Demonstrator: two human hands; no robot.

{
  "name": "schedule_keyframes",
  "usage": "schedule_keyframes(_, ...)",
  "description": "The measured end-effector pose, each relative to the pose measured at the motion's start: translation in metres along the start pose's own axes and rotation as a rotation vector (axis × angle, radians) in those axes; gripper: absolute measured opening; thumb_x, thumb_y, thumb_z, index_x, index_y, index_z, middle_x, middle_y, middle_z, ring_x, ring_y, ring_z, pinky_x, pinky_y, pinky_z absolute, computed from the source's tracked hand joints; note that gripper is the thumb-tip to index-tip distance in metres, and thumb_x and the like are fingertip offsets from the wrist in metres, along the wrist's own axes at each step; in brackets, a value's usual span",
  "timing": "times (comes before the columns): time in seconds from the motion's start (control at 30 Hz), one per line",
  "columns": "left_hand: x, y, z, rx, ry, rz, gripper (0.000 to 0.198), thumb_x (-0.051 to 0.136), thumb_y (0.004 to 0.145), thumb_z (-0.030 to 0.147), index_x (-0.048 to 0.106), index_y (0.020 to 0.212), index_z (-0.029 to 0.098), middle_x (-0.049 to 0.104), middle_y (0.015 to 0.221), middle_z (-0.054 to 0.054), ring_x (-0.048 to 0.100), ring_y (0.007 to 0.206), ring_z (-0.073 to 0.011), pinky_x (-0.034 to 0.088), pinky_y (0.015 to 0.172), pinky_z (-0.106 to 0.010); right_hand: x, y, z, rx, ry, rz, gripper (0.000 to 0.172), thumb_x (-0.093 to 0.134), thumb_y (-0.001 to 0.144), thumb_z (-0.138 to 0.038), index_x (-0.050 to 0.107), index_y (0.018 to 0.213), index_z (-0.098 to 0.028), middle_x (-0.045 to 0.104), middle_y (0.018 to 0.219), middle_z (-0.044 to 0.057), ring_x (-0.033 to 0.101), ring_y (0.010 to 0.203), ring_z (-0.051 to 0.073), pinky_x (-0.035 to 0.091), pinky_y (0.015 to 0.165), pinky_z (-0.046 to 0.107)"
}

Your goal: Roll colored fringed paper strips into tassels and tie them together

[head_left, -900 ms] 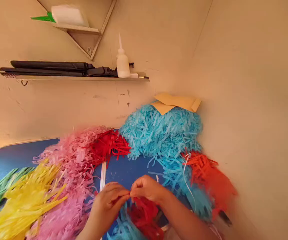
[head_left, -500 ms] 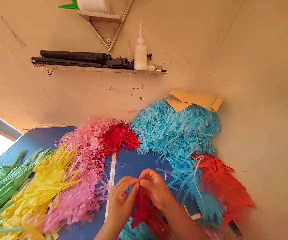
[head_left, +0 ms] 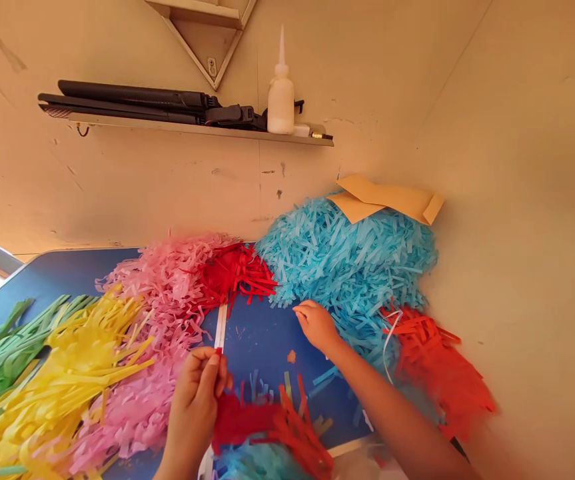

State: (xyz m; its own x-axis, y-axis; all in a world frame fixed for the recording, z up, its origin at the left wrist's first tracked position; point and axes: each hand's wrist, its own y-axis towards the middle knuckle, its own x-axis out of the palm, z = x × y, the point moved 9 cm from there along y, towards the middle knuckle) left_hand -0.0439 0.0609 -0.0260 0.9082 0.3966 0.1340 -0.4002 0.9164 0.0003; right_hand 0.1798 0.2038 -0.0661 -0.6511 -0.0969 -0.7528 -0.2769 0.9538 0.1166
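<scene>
My left hand (head_left: pixel 194 393) pinches the end of a strip of red fringed tissue paper (head_left: pixel 247 420) between thumb and fingers. Its cut fringe spreads to the right, partly blurred. My right hand (head_left: pixel 317 325) is raised over the blue table (head_left: pixel 262 333), in front of a big heap of light blue tissue fringe (head_left: pixel 352 260). Its fingers are closed together; whether anything small is in them does not show. Below it a small brownish scrap (head_left: pixel 292 357) appears against the tabletop. More light blue fringe (head_left: pixel 262 463) lies close to me, under the red strip.
Green (head_left: pixel 12 353), yellow (head_left: pixel 82 360) and pink fringe (head_left: pixel 162 280) cover the left side. Red fringe (head_left: pixel 237 273) lies at the back, orange-red fringe (head_left: pixel 442 360) at right. Folded card (head_left: pixel 392 197) tops the blue heap. A wall shelf (head_left: pixel 192 130) carries a hair straightener (head_left: pixel 132 97) and a white bottle (head_left: pixel 281 100).
My hands were together, fingertips meeting above the red fringe. They have parted: the left moved left with the red paper, the right moved up and away. The view shifted slightly.
</scene>
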Motion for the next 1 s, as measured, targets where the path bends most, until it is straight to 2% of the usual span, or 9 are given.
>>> schedule_keyframes(0.1,0.02,-0.006,-0.011,-0.057,0.022,-0.078,0.029,0.058,0.086,0.051,0.05,0.083,0.023,0.042,0.057,0.009,0.036,0.042,-0.0083,0.032,0.039,-0.019,0.02,0.028,0.005,-0.012,-0.134,-0.056,0.028,0.049,0.094,-0.016,0.073,0.107,-0.022,0.067,0.111,0.009,0.062,0.1,0.023,0.046,0.088,0.033)
schedule_keyframes(0.2,0.039,-0.011,-0.017,-0.055,0.185,-0.205,0.03,0.051,0.089,0.052,0.052,0.081,0.022,0.046,0.057,0.007,0.041,0.044,-0.0103,0.035,0.043,-0.021,0.04,0.043,-0.001,-0.004,-0.229,-0.088,0.022,0.054,0.093,-0.019,0.073,0.102,-0.022,0.066,0.108,0.009,0.061,0.101,0.024,0.045,0.087,0.032)
schedule_keyframes(0.27,0.041,-0.01,-0.018,-0.031,0.291,-0.258,0.031,0.049,0.09,0.051,0.055,0.083,0.022,0.051,0.061,0.005,0.045,0.047,-0.0116,0.038,0.047,-0.023,0.044,0.045,-0.001,0.011,-0.261,-0.104,0.021,0.053,0.093,-0.017,0.074,0.098,-0.021,0.067,0.105,0.009,0.062,0.099,0.024,0.045,0.085,0.031)
schedule_keyframes(0.37,0.033,-0.001,-0.02,-0.015,0.363,-0.248,0.032,0.05,0.088,0.051,0.059,0.085,0.021,0.055,0.065,0.003,0.046,0.05,-0.0124,0.038,0.048,-0.024,0.037,0.039,0.007,0.035,-0.258,-0.121,0.024,0.055,0.091,-0.014,0.071,0.107,-0.022,0.067,0.104,0.009,0.064,0.092,0.023,0.047,0.079,0.03)
schedule_keyframes(0.5,0.031,0.006,-0.033,-0.104,0.316,-0.247,0.036,0.053,0.084,0.054,0.058,0.078,0.02,0.046,0.055,0.006,0.041,0.047,-0.0114,0.032,0.047,-0.022,0.016,0.022,0.015,0.057,-0.176,-0.108,0.03,0.051,0.09,-0.011,0.068,0.114,-0.019,0.065,0.112,0.012,0.065,0.092,0.023,0.049,0.077,0.032)
schedule_keyframes(0.63,0.039,0.003,-0.037,-0.154,0.282,-0.248,0.035,0.059,0.08,0.054,0.063,0.081,0.018,0.05,0.057,0.006,0.041,0.048,-0.0107,0.03,0.047,-0.022,0.003,-0.009,-0.012,0.021,0.007,-0.117,0.024,0.049,0.091,-0.015,0.07,0.101,-0.02,0.065,0.109,0.008,0.068,0.082,0.016,0.053,0.075,0.027)
schedule_keyframes(0.77,0.047,-0.004,-0.029,-0.135,0.271,-0.276,0.033,0.061,0.081,0.05,0.067,0.084,0.018,0.06,0.065,0.002,0.049,0.054,-0.0123,0.035,0.05,-0.022,0.011,-0.056,-0.051,0.021,0.607,-0.172,0.012,0.062,0.084,-0.025,0.07,0.093,-0.021,0.067,0.1,0.004,0.07,0.075,0.017,0.055,0.067,0.028)
schedule_keyframes(0.87,0.052,-0.008,-0.02,-0.078,0.31,-0.302,0.03,0.062,0.081,0.047,0.07,0.081,0.018,0.066,0.07,-0.001,0.057,0.062,-0.0155,0.043,0.057,-0.024,0.017,-0.084,-0.052,0.134,0.98,-0.07,0.02,0.069,0.079,-0.028,0.069,0.098,-0.022,0.072,0.092,0.003,0.071,0.083,0.021,0.055,0.076,0.033)
schedule_keyframes(1.0,0.058,-0.014,-0.014,0.005,0.403,-0.336,0.025,0.059,0.083,0.041,0.07,0.078,0.018,0.07,0.072,-0.003,0.063,0.068,-0.0176,0.048,0.063,-0.026,0.024,-0.102,-0.041,0.232,1.099,0.057,0.024,0.076,0.075,-0.032,0.069,0.095,-0.021,0.074,0.087,0.005,0.071,0.081,0.022,0.055,0.078,0.036)
